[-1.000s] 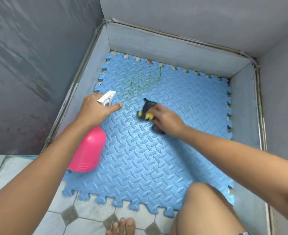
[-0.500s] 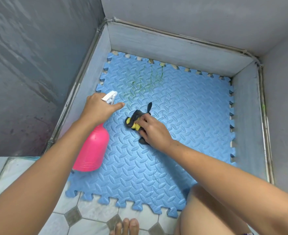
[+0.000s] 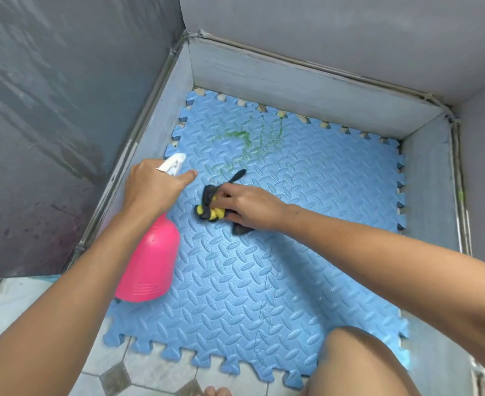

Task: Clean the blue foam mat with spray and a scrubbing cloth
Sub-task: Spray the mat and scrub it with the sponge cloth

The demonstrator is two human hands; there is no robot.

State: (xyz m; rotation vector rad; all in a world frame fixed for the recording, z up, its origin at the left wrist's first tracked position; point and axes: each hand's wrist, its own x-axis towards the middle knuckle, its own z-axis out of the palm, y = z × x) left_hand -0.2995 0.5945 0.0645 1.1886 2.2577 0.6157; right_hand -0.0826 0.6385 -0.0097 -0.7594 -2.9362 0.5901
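Cloth (image 3: pixel 211 208) dragged leftward by right hand (image 3: pixel 248 207), left hand (image 3: pixel 152 185) gripping pink bottle (image 3: pixel 149 264), green stain (image 3: pixel 247 138) beyond

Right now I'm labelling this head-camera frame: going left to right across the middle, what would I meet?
Dark grey wall → left hand on the pink plastic spray bottle → black-and-yellow scrubbing cloth → right hand → blue foam mat → grey side panel.

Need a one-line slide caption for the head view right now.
Left hand grips pink plastic spray bottle; right hand presses black-and-yellow scrubbing cloth onto green-stained blue foam mat.
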